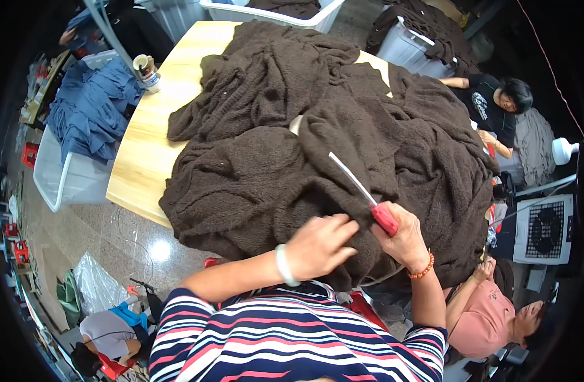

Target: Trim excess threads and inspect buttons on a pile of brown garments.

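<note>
Wooden table (136,153): we see it heaped with brown knitwear (317,146). Left hand (320,245): fingers closed, pinching the knit's near edge. Right hand (406,239): gripping a red-handled tool (362,191), white blade lying on the knit.

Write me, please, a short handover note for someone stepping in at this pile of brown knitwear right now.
Left hand: pressed flat on the near edge of the brown knitwear pile, pinching the fabric.
Right hand: closed around the red handle of a long thin tool, whose pale blade lies across the knit and points away from the person.
The pile covers most of the wooden table and hangs over its near edge. A white bin with blue garments stands to the left.
Done: cannot tell from this view how many pieces are finished.
Left: the piece under the hands is in work; the rest of the pile lies beyond it.
</note>
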Tool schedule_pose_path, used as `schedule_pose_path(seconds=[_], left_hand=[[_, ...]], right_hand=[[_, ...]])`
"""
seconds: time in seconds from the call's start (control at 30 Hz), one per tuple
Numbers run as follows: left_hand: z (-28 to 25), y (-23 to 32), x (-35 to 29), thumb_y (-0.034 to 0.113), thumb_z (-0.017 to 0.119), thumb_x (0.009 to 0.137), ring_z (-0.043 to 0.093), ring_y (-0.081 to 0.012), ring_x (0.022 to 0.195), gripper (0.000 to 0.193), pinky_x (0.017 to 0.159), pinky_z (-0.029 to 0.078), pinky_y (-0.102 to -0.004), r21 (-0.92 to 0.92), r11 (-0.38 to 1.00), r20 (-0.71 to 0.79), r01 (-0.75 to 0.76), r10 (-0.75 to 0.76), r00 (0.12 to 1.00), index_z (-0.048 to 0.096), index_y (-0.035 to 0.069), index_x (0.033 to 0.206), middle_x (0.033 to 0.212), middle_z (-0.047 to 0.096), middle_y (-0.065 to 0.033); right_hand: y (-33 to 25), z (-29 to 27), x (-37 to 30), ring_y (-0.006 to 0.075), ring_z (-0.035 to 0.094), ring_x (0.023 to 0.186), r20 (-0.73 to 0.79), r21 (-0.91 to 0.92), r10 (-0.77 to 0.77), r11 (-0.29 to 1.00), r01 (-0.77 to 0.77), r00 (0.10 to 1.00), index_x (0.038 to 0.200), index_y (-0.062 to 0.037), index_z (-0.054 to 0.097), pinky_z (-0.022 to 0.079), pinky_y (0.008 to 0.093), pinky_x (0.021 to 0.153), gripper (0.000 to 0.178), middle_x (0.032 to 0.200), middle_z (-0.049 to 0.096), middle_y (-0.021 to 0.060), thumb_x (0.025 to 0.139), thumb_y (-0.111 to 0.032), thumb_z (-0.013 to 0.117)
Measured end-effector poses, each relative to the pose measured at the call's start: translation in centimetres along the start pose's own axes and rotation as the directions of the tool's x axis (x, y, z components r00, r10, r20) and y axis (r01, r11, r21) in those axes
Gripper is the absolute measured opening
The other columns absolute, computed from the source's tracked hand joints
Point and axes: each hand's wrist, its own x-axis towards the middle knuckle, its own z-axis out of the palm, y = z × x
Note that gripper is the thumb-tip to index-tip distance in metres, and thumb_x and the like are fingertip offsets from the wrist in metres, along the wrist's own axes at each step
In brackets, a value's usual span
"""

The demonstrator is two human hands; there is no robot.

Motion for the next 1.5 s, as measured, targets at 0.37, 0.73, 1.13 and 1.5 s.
schedule_pose_path(seconds=[0.37,0.73,1.13,1.5], left_hand=[[-2.0,-8.6,1.7,0.006,0.067,0.086,0.061,-0.0142,0.072,0.021,0.072,0.048,-0.0243,-0.296,0.874,-0.048,0.386,-0.417,0.907,0.063,-0.002,0.105,0.083,0.067,-0.0067],[4.6,-3.5,5.9,0.015,0.082,0.069,0.061,-0.0217,0.093,0.058,0.083,0.049,-0.032,-0.357,0.928,0.245,-0.106,0.203,0.948,0.06,0.007,0.123,0.102,0.062,-0.0113],[-10.7,9.9,19.1,-0.008,0.063,0.077,0.062,-0.0131,0.092,0.024,0.085,0.049,-0.0264,-0.25,0.812,-0.091,-0.527,0.522,0.848,0.068,0.001,0.099,0.098,0.066,-0.0057],[-26.4,16.5,6.3,0.025,0.05,0.097,0.046,-0.0321,0.131,0.058,0.108,0.04,-0.05,0.786,0.536,-0.118,-0.308,0.62,0.776,0.032,-0.005,0.143,0.145,0.039,-0.0242]], right_hand=[[1.6,0.0,-3.1,0.0162,0.063,0.066,0.004,0.333,0.099,0.938,-0.095,0.995,0.096,-0.0007,0.061,0.05,0.0288,0.063,0.014,0.074,0.062,0.0089,0.082,-0.001,0.066],[0.5,-1.4,-4.7,0.0099,0.061,0.071,0.039,0.606,0.057,0.793,-0.069,0.998,0.094,0.0022,0.063,0.05,0.0247,0.067,0.006,0.079,0.064,0.0037,0.089,0.0,0.059],[0.6,0.7,-8.2,0.0395,0.064,0.089,0.345,-0.041,0.172,0.985,-0.168,0.923,0.11,-0.0116,0.058,0.049,0.0479,0.077,0.031,0.09,0.067,0.0185,0.086,-0.031,0.065],[6.9,4.4,3.5,0.028,0.061,0.103,-0.637,0.214,-0.011,0.958,0.191,0.771,0.117,-0.0069,0.062,0.046,0.0388,0.092,0.038,0.112,0.065,0.0125,0.086,-0.029,0.063]])
